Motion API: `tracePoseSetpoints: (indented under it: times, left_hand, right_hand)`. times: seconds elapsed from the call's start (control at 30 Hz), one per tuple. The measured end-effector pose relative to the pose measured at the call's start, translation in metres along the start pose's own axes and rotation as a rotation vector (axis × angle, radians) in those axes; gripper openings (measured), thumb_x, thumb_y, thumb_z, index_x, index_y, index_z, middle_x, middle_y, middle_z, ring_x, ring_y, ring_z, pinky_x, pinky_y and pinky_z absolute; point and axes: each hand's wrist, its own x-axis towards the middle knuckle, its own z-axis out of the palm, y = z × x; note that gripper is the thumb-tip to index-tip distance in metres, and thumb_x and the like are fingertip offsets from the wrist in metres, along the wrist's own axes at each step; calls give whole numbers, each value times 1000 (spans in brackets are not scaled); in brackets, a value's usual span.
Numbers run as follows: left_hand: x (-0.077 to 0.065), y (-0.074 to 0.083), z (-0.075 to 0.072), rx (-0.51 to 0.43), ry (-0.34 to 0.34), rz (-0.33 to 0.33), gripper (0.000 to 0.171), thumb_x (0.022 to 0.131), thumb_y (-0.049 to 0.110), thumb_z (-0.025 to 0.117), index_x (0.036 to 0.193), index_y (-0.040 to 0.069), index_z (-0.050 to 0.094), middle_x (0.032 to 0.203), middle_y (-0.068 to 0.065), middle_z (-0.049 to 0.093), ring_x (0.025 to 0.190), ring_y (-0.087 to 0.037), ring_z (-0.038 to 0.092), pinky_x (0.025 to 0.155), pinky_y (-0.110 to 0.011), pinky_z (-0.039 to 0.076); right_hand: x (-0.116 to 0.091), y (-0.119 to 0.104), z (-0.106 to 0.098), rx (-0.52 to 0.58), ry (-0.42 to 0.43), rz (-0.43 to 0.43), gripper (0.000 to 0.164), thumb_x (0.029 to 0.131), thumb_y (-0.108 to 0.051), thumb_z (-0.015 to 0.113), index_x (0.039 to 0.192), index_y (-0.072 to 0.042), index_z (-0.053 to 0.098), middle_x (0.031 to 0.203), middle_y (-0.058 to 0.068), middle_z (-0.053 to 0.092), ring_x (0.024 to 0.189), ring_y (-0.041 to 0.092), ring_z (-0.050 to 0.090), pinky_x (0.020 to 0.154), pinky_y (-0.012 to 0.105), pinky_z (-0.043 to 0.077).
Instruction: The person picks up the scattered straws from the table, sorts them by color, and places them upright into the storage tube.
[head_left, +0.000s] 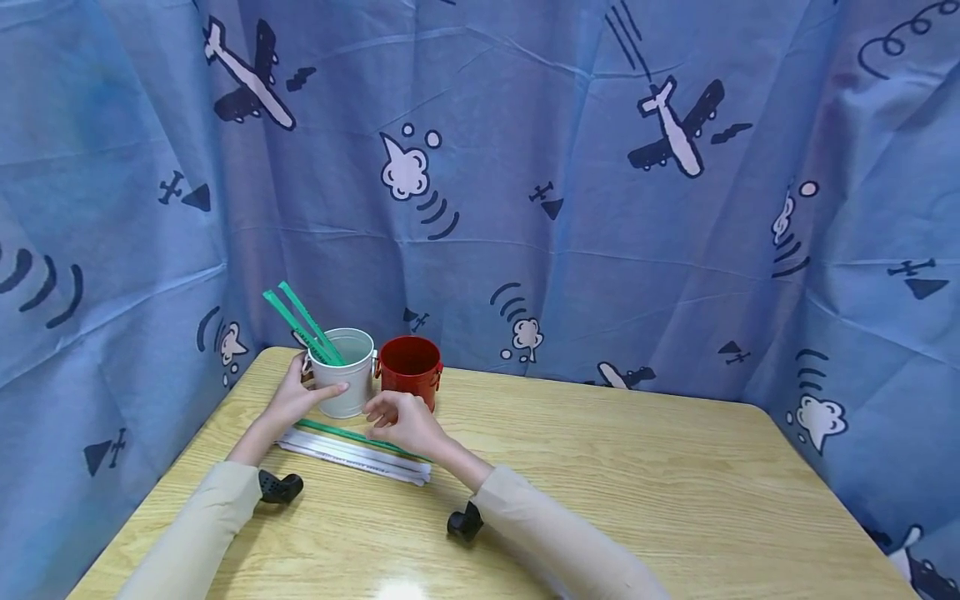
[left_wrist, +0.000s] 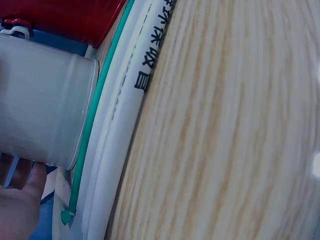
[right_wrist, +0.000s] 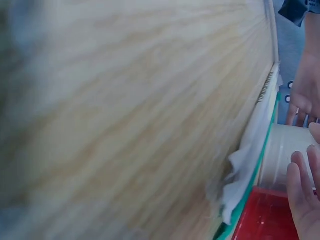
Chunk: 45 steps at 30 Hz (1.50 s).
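Observation:
A small white bucket point(head_left: 358, 377) stands at the table's back left, two long green wrapped straws point(head_left: 308, 320) leaning out of its mouth. My left hand point(head_left: 291, 402) holds it at its left side, thumb lying across the front and fingers partly hidden behind. Touching or close beside it on the right is a red bucket point(head_left: 409, 382). My right hand point(head_left: 408, 425) hovers in front of the red bucket with loosely bent fingers and nothing in them. Below both hands lie several white paper-wrapped straws point(head_left: 352, 455) with printed lettering, and along their far side a green straw point(left_wrist: 90, 120).
The wooden table point(head_left: 600, 483) stretches to the right. A blue curtain point(head_left: 480, 208) with airplane prints hangs behind it and on both sides. Black devices point(head_left: 281, 487) sit at both wrists beneath the beige sleeves point(head_left: 562, 533).

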Motion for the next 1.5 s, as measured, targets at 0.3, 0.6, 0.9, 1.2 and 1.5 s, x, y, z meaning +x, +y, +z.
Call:
tracePoseSetpoints:
  times: [0.3, 0.6, 0.9, 1.2, 1.5]
  left_hand:
    - [1, -2, 0, 6, 1, -17, 98, 88, 27, 70, 153, 5, 0, 154, -29, 18, 140, -47, 25, 112, -59, 30]
    - [1, -1, 0, 4, -3, -12, 97, 88, 26, 70, 153, 4, 1, 154, -29, 18, 140, -48, 25, 112, -58, 31]
    - [1, -3, 0, 5, 0, -15, 97, 87, 27, 70, 153, 5, 3, 153, -28, 19, 139, -48, 27, 111, -59, 33]
    - [1, -1, 0, 11, -5, -13, 98, 88, 28, 70, 153, 5, 0, 154, -29, 18, 139, -48, 26, 110, -59, 32]
    - [1, -2, 0, 21, -7, -19, 99, 88, 30, 70, 153, 5, -1, 154, -29, 17, 139, -48, 26, 110, -60, 32]
  right_hand:
    - [1, 13, 6, -31, -89, 13, 30, 79, -2, 77, 107, -2, 67, 99, 12, 73, 79, 9, 69, 71, 11, 53]
    - [3, 16, 9, -70, -117, 60, 26, 79, 0, 75, 104, -4, 68, 98, 10, 73, 81, 9, 67, 73, 10, 52]
    - [2, 13, 10, -257, -135, 49, 26, 80, 1, 74, 104, -8, 70, 98, 3, 74, 81, 4, 65, 72, 10, 51]
    - [2, 6, 11, -421, -90, 46, 20, 78, -2, 75, 98, -8, 73, 88, 2, 75, 73, 4, 66, 67, 11, 50]
    - [-1, 2, 11, -517, -76, 82, 18, 78, -6, 76, 96, -11, 77, 85, 0, 75, 73, 5, 66, 66, 14, 51]
